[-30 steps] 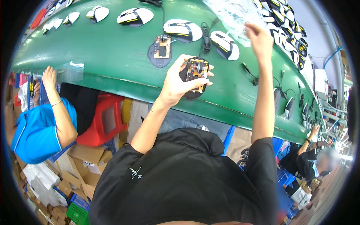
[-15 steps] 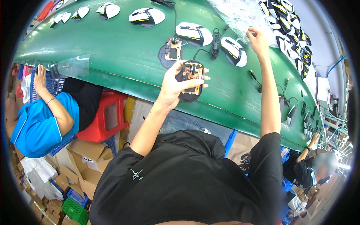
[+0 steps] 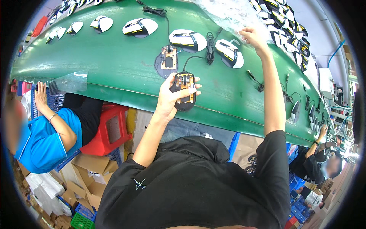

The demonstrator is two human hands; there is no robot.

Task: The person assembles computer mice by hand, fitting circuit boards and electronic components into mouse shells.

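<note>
My left hand is wrapped round an opened computer mouse base, its orange circuit board facing up and its cable running off the far end. The thumb lies across the board. Farther right, my right hand has its fingertips pinched together at the edge of a crumpled clear plastic bag; what they hold, if anything, is too small to make out. Just beyond my left hand, another opened mouse base lies on the green belt. White-and-black mouse covers and a coiled cable lie beyond.
The green conveyor belt runs across in front of me. A heap of mouse covers is at the far right. Co-workers sit at both sides, one in a blue shirt near a red stool. Cardboard boxes stand lower left.
The whole view has shifted a little, so the belt and its things sit farther left and lower. My left hand keeps its hold on the mouse base; my right hand stays by the plastic bag.
</note>
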